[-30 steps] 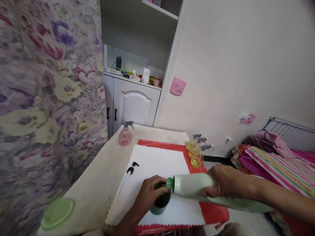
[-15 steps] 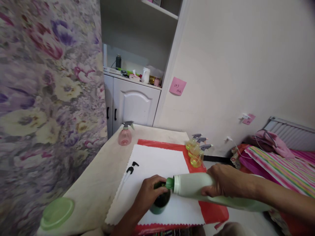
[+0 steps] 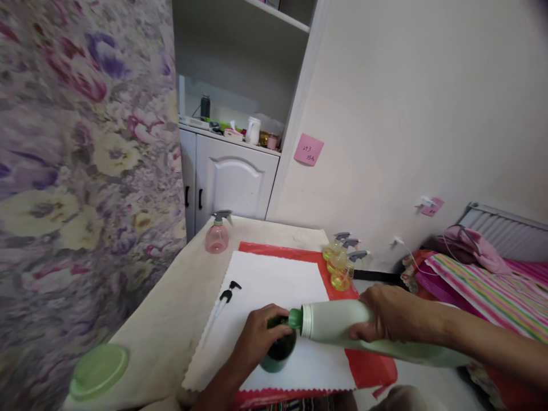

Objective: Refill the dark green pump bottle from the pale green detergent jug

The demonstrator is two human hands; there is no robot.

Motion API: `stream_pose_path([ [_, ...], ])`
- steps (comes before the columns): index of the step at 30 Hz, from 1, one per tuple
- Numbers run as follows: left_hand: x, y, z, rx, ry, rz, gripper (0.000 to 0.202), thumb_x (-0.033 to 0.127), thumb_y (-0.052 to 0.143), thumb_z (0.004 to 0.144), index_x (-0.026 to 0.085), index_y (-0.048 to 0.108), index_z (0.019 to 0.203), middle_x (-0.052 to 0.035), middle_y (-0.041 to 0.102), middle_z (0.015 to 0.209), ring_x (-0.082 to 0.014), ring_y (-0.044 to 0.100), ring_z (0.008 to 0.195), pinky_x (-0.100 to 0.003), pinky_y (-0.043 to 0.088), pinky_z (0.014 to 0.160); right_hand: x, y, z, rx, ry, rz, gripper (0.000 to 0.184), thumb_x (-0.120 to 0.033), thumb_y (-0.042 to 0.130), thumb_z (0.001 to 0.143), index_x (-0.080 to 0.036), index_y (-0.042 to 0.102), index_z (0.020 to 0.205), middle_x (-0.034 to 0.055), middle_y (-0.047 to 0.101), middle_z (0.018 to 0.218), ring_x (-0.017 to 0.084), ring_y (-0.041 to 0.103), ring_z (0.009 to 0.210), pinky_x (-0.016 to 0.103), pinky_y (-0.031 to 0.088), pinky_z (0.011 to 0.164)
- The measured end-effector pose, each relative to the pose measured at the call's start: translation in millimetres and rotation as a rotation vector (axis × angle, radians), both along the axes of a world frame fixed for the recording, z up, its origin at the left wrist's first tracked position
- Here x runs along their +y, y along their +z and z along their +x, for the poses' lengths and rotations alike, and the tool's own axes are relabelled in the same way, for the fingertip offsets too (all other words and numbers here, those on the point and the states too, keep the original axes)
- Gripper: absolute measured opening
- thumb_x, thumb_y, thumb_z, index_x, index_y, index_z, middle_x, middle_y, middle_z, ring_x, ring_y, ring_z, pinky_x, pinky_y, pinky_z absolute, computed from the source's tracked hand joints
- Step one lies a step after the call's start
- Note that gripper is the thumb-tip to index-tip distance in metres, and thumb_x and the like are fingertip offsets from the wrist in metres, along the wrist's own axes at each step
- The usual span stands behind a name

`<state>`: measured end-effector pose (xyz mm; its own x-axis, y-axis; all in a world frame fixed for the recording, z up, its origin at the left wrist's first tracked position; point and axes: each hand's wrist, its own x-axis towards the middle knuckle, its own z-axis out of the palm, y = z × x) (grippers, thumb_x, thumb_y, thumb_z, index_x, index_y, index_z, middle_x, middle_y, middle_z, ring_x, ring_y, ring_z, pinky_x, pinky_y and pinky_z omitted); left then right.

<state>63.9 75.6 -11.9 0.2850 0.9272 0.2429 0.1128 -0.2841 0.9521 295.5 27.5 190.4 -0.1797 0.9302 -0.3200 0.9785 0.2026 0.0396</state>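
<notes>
Both hands have barely moved since the earlier frame. Left of the dark green bottle (image 3: pixel 279 349), a pale green round object (image 3: pixel 99 370) sits on the bench (image 3: pixel 171 308), then a black spray pump (image 3: pixel 226 295) on the white sheet (image 3: pixel 278 275) beneath that bottle. Left hand (image 3: pixel 260 335) clasps its top; rightward, right hand (image 3: pixel 387 315) grips the tilted pale green bottle (image 3: pixel 331 322), spout (image 3: pixel 294 319) at its mouth.

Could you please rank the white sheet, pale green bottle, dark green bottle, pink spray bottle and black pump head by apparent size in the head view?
1. White sheet
2. Pale green bottle
3. Dark green bottle and pink spray bottle: unsure; the first is nearer and partly hidden
4. Black pump head
</notes>
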Motion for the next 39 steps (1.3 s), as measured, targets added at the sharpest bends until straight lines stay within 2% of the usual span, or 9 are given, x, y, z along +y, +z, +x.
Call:
stream_pose_path([
  [4,-0.6,-0.7,1.1,-0.003,-0.001,-0.002,0.021,0.014,0.068,0.068,0.023,0.077,0.084,-0.0009,0.077,0.085,-0.0210,0.069,0.085,-0.028,0.048,0.080,0.0,-0.6,2.9,0.025,0.036,-0.003,0.046,-0.060,0.061,0.073,-0.016,0.072,0.081,0.0120,0.076,0.076,0.024,0.068,0.064,0.028,0.040,0.054],
  [9,-0.3,-1.6,2.3,-0.005,0.003,0.002,0.021,0.014,0.069,0.068,0.024,0.077,0.085,-0.0006,0.077,0.085,-0.0210,0.069,0.085,-0.028,0.048,0.080,0.1,-0.3,3.9,-0.009,0.026,0.001,0.051,-0.064,0.059,0.072,-0.015,0.073,0.082,0.0145,0.077,0.080,0.026,0.069,0.068,0.029,0.041,0.055],
  [16,0.4,-1.5,2.1,-0.008,-0.002,-0.003,0.021,0.013,0.069,0.068,0.022,0.077,0.085,-0.0015,0.077,0.086,-0.0215,0.069,0.086,-0.028,0.048,0.081,0.1,0.6,2.7,0.016,0.027,0.002,0.049,-0.062,0.061,0.072,-0.016,0.073,0.081,0.0106,0.075,0.074,0.023,0.066,0.062,0.027,0.040,0.053],
  [25,2.8,-2.5,3.1,-0.018,-0.008,0.004,0.020,0.014,0.070,0.069,0.022,0.077,0.086,-0.0018,0.077,0.086,-0.0216,0.069,0.086,-0.028,0.048,0.080,0.5,0.1,2.3,-0.004,0.002,0.000,0.051,-0.063,0.061,0.071,-0.015,0.073,0.082,0.0137,0.076,0.080,0.026,0.068,0.068,0.029,0.041,0.055],
  [33,0.1,-2.2,1.5,-0.020,-0.007,0.004,0.021,0.013,0.070,0.068,0.022,0.077,0.085,-0.0010,0.077,0.086,-0.0209,0.069,0.086,-0.028,0.047,0.080,0.1,0.3,2.2,-0.005,0.002,-0.014,0.052,-0.063,0.060,0.072,-0.014,0.072,0.082,0.0165,0.077,0.081,0.028,0.069,0.069,0.030,0.036,0.054],
  [39,2.2,-2.0,2.4,-0.014,-0.009,0.004,0.020,0.014,0.070,0.068,0.022,0.078,0.084,-0.0009,0.077,0.085,-0.0210,0.069,0.085,-0.028,0.047,0.079,1.3,-0.5,3.3,-0.001,0.005,-0.015,0.053,-0.064,0.061,0.070,-0.014,0.073,0.083,0.0151,0.077,0.081,0.026,0.069,0.068,0.028,0.037,0.054],
])
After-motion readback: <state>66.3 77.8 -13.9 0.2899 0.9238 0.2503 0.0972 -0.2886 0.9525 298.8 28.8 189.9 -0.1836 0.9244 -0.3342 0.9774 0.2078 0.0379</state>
